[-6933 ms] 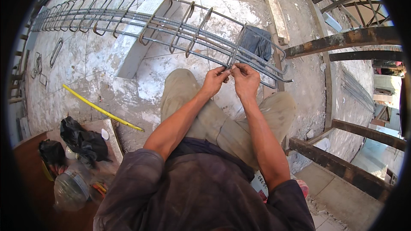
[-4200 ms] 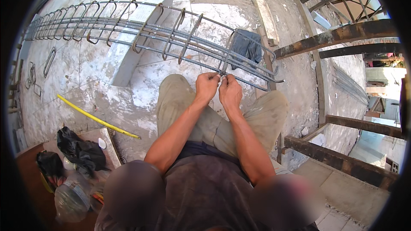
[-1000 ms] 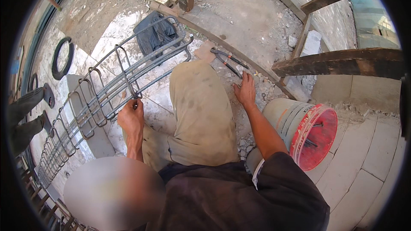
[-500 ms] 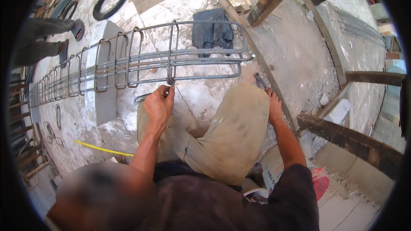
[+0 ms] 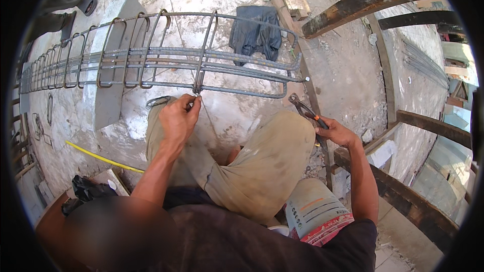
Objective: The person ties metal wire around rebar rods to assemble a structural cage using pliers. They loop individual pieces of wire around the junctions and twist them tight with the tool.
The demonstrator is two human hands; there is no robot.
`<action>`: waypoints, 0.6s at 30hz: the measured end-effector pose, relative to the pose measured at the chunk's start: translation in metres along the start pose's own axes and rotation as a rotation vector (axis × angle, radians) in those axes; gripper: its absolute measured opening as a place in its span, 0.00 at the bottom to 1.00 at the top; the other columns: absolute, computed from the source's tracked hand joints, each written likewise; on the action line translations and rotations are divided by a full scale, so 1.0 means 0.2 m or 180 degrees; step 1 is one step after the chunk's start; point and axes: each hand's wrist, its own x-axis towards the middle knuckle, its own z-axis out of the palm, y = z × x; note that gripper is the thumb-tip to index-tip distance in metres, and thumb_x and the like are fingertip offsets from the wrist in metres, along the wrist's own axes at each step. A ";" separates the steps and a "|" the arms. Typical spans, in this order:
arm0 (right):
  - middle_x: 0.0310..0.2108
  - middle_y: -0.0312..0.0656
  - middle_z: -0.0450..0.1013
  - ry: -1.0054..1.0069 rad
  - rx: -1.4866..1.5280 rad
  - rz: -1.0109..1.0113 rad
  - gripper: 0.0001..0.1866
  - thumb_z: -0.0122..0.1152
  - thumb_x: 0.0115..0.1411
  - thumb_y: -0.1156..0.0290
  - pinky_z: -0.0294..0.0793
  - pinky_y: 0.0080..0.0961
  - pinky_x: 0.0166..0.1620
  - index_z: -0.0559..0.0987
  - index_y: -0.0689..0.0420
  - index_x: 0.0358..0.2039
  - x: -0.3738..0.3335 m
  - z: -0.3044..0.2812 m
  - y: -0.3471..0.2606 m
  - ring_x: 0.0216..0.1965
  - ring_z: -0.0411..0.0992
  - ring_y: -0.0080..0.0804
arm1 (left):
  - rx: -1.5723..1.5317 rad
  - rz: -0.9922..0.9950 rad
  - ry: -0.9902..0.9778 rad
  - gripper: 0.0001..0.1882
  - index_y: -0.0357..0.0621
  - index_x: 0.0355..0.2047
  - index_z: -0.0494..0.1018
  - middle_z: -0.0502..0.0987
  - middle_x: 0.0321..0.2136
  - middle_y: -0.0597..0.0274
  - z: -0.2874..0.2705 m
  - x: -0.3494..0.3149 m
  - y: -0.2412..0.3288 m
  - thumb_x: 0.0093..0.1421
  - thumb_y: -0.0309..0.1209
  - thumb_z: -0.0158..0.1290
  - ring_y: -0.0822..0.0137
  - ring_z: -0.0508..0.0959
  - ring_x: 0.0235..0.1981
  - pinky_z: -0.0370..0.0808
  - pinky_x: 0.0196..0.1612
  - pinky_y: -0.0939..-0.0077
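Observation:
A long rebar cage [image 5: 166,65] of ribbed bars and bent stirrups stretches across the view from the left. My left hand [image 5: 177,121] is closed at the lower corner of the stirrup nearest the cage's right end, its thumb and forefinger pinching a bit of binding wire, mostly hidden by the fingertips. My right hand [image 5: 337,132] grips the dark handles of a pair of end-cutting pincers [image 5: 304,109], beside my right knee. Their metal head points up and left, apart from the cage. A small loop of wire [image 5: 157,102] lies by my left knee.
A pale block [image 5: 113,98] props the cage. A dark cloth [image 5: 255,35] lies under its right end. Timber posts [image 5: 370,2] and beams stand at right. A bucket [image 5: 317,211] sits beside me; a yellow strip [image 5: 103,158] lies left. Another person's feet [image 5: 86,4] show far left.
My right hand has picked up the pincers from the ground and raised them beside my knee. My left hand stays pinched at the stirrup corner. The view has shifted.

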 end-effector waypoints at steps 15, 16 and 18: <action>0.58 0.23 0.73 -0.0556 -0.0918 0.0309 0.39 0.63 0.70 0.61 0.69 0.20 0.48 0.56 0.39 0.77 0.02 -0.14 -0.30 0.47 0.65 0.18 | -0.0246 -0.0243 -0.0142 0.12 0.45 0.33 0.85 0.80 0.19 0.53 0.01 0.01 0.01 0.60 0.40 0.64 0.54 0.81 0.20 0.73 0.25 0.63; 0.58 0.23 0.73 -0.0562 -0.0919 0.0282 0.41 0.64 0.69 0.61 0.70 0.22 0.47 0.55 0.37 0.78 0.02 -0.14 -0.30 0.47 0.65 0.19 | -0.0224 -0.0249 -0.0195 0.12 0.45 0.33 0.85 0.80 0.19 0.53 0.00 0.01 0.02 0.60 0.40 0.64 0.54 0.81 0.19 0.74 0.25 0.64; 0.57 0.24 0.73 -0.0546 -0.0838 0.0320 0.41 0.64 0.69 0.59 0.70 0.23 0.48 0.55 0.35 0.78 0.00 -0.14 -0.29 0.48 0.65 0.21 | -0.0209 -0.0263 -0.0248 0.12 0.45 0.33 0.85 0.81 0.19 0.53 0.01 0.01 0.02 0.60 0.40 0.64 0.55 0.81 0.19 0.74 0.25 0.64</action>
